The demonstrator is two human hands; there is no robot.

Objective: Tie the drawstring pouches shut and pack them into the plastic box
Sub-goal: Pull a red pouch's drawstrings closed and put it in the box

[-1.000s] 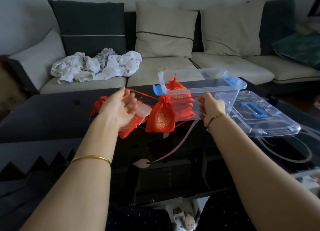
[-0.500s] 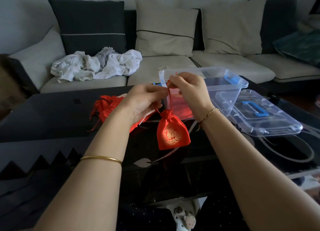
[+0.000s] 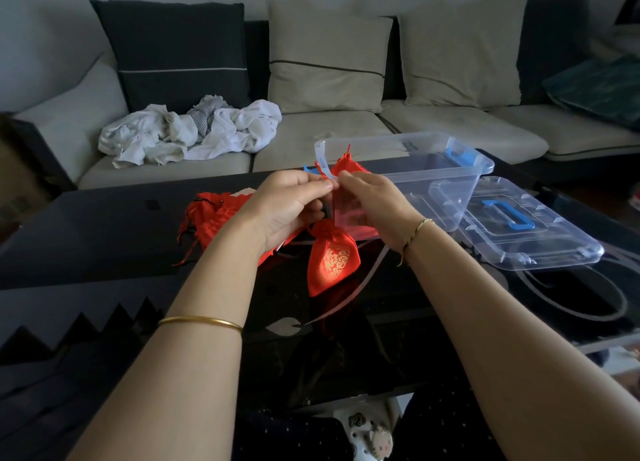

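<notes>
Knotting step, apparently: left hand (image 3: pixel 291 208) and right hand (image 3: pixel 377 201) each pinched the finger-hidden cord above dangling pouch (image 3: pixel 332 257), beside box (image 3: pixel 450 164).

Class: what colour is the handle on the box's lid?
Blue; the handle shows best in the head view.

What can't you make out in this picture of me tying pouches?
Head view only:
Whether the hanging pouch is knotted: the left hand and right hand cover its top.
How many pouches are in the plastic box: the hands block them.
How many are in the loose pile: the left hand covers part.
</notes>
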